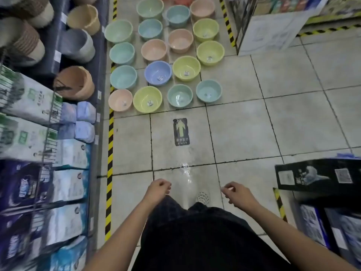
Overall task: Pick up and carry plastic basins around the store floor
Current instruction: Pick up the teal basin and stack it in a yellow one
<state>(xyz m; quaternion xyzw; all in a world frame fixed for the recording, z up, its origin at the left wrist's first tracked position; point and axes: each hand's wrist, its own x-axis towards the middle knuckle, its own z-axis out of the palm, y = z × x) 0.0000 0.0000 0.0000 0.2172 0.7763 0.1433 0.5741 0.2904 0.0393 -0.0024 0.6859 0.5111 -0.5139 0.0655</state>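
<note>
Both hands low in frame, over the grey tiled floor (244, 133), holding nothing.
- left hand (159, 189): fingers (165, 186) loosely curled inward, not touching anything.
- right hand (237, 194): fingers (226, 189) loosely curled, thumb close to the index tip, nothing pinched between them.
- hands apart from each other, dark trousers (195, 231) and one perforated light shoe (203, 197) between and below them.

Round pastel plastic basins sit upright, mouths up, in rough rows on the floor at the top of the frame, well apart from both hands. Nearest row, left to right: pink basin (120, 100), yellow-green basin (147, 99), teal basin (180, 95), light blue basin (208, 91). Pink and yellow-green rims are touching or nearly so. Behind them sit a violet-blue basin (158, 73) and a yellow basin (186, 68), then more teal, pink and yellow ones further back. Several have a small sticker in the bottom.

Between hands and basins: dark floor sticker with a green arrow (181, 132), arrow pointing toward the basins.

Left: store shelf with wrapped tissue packs (66, 184), woven baskets (75, 83) lying on their sides above them. Yellow-black hazard tape (110, 153) runs along the shelf base. Right: black printed carton (316, 174) beside the right hand, more boxes below it, blurred.
</note>
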